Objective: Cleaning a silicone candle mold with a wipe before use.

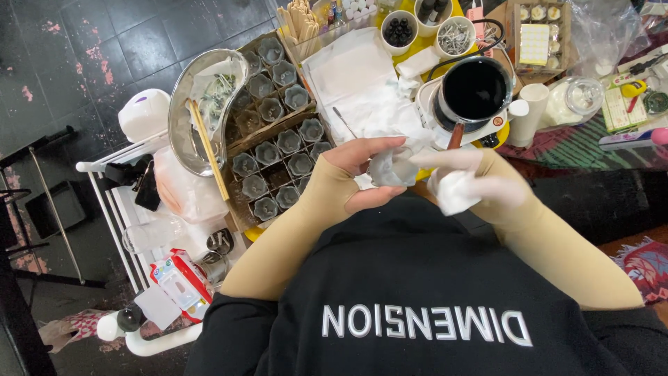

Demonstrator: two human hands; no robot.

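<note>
My left hand [355, 174] holds a small grey, flower-shaped mould cup [390, 168] just above my chest. My right hand [480, 177] grips a crumpled white tissue [452, 191] and presses it against the cup's right side. Both forearms are covered in beige sleeves. The cup's inside is hidden by my fingers and the tissue.
Two cardboard boxes [240, 198] with several grey mould cups stand left of my hands, beside a metal kidney tray [182, 97] with a wooden stick. A black pot [474, 90] sits on a small hot plate, next to a white paper cup [534, 111]. Bowls [456, 35] and white paper sheets [351, 73] lie behind.
</note>
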